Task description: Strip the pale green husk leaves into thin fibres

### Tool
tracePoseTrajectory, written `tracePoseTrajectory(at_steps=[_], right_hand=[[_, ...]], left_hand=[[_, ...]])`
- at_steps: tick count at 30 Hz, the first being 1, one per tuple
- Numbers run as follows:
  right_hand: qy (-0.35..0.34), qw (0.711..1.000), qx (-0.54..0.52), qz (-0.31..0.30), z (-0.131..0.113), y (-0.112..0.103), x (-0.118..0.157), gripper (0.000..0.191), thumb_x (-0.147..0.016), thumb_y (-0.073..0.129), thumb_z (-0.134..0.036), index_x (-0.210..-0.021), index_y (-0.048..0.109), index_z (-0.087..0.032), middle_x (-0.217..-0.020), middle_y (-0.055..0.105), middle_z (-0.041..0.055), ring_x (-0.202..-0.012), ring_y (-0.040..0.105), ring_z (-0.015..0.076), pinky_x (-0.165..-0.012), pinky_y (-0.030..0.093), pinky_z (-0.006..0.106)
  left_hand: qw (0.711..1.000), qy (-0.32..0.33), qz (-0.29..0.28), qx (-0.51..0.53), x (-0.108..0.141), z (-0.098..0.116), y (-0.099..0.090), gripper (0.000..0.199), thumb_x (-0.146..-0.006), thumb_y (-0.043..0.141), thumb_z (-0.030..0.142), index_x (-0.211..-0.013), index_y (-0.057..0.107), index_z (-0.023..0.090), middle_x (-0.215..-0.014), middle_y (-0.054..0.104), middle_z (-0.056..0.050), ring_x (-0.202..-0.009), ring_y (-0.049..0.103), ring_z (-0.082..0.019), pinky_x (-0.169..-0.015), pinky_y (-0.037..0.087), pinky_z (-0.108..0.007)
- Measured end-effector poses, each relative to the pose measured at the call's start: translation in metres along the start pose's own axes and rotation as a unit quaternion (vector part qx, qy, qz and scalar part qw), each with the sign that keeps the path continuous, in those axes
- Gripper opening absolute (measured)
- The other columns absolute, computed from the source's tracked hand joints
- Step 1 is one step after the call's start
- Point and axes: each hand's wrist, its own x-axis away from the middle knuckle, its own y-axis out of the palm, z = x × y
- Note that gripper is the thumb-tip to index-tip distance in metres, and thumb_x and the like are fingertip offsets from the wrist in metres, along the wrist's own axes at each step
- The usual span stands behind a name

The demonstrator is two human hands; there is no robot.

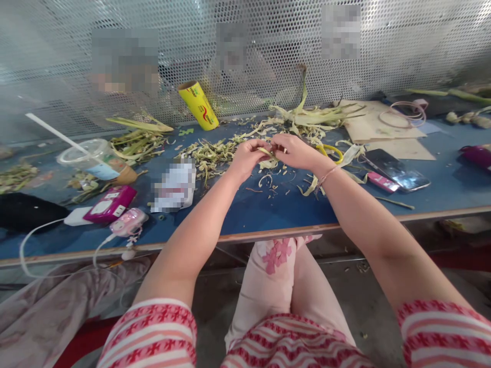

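Note:
Over the blue table [249, 214], my left hand [247, 157] and my right hand [294, 151] meet at their fingertips. Between them is a small pale green plant strip [264, 151], pinched by both. My fingers partly cover it, so its full shape is hidden. Under and left of my hands spreads a heap of plant scraps [210, 153], curled and yellow-green. Close to my right wrist, a yellow loop-shaped handle [333, 152] shows, partly hidden by my hand. Behind my right hand lies a bunch of long pale leaves and stalks [307, 116].
A yellow cardboard tube [199, 106] leans against the perforated metal screen [276, 61]. Leftward are a tilted plastic cup [102, 161] with straw, a purple packet [111, 203] and a pink charging case [129, 222]. A dark phone [397, 168] and brown cardboard [378, 122] lie rightward.

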Motion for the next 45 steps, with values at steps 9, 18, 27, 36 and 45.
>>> tracePoseTrajectory(at_steps=[9, 18, 27, 36, 45], right_hand=[[0.023, 0.984, 0.175, -0.038, -0.021, -0.006, 0.003, 0.016, -0.083, 0.042, -0.010, -0.085, 0.055, -0.018, -0.090, 0.063, 0.0085, -0.078, 0.052, 0.0190, -0.066, 0.030, 0.031], [0.049, 0.970, 0.234, -0.032, -0.029, -0.008, 0.003, 0.016, -0.084, 0.045, -0.017, -0.083, 0.061, -0.018, -0.087, 0.066, 0.0072, -0.075, 0.052, 0.0186, -0.061, 0.021, 0.031], [0.099, 0.994, 0.009, -0.049, -0.025, -0.002, -0.003, 0.010, -0.070, 0.046, -0.010, -0.067, 0.046, -0.019, -0.063, 0.043, -0.0034, -0.062, 0.036, 0.0104, -0.064, 0.025, 0.028], [0.110, 0.989, -0.078, -0.059, -0.029, -0.001, -0.005, 0.009, -0.065, 0.044, -0.011, -0.062, 0.042, -0.020, -0.059, 0.037, -0.0055, -0.061, 0.035, 0.0094, -0.062, 0.024, 0.027], [0.101, 0.984, -0.100, -0.105, -0.023, 0.000, -0.005, 0.008, -0.065, 0.044, -0.013, -0.064, 0.040, -0.020, -0.058, 0.035, -0.0062, -0.059, 0.032, 0.0094, -0.062, 0.023, 0.027]], left_hand=[[0.998, 0.019, 0.038, 0.045, -0.002, -0.003, 0.001, 0.016, -0.074, 0.062, 0.004, -0.063, 0.060, 0.017, -0.061, 0.059, 0.004, -0.060, 0.058, -0.007, -0.068, 0.051, -0.023], [0.996, 0.026, 0.047, 0.066, -0.002, -0.004, 0.002, 0.021, -0.075, 0.061, 0.003, -0.060, 0.056, 0.016, -0.059, 0.055, 0.004, -0.061, 0.055, -0.007, -0.068, 0.048, -0.022], [0.993, 0.037, 0.084, 0.078, -0.004, -0.004, 0.003, 0.025, -0.075, 0.057, -0.002, -0.059, 0.052, 0.016, -0.059, 0.052, 0.004, -0.056, 0.050, -0.006, -0.063, 0.046, -0.021], [0.992, 0.054, 0.088, 0.071, -0.006, -0.006, 0.004, 0.026, -0.073, 0.056, -0.005, -0.058, 0.051, 0.016, -0.056, 0.051, 0.005, -0.053, 0.048, -0.005, -0.059, 0.041, -0.019], [0.994, 0.048, 0.083, 0.057, -0.007, -0.008, 0.002, 0.026, -0.069, 0.064, 0.002, -0.056, 0.048, 0.017, -0.054, 0.051, 0.004, -0.060, 0.055, -0.008, -0.067, 0.048, -0.023]])
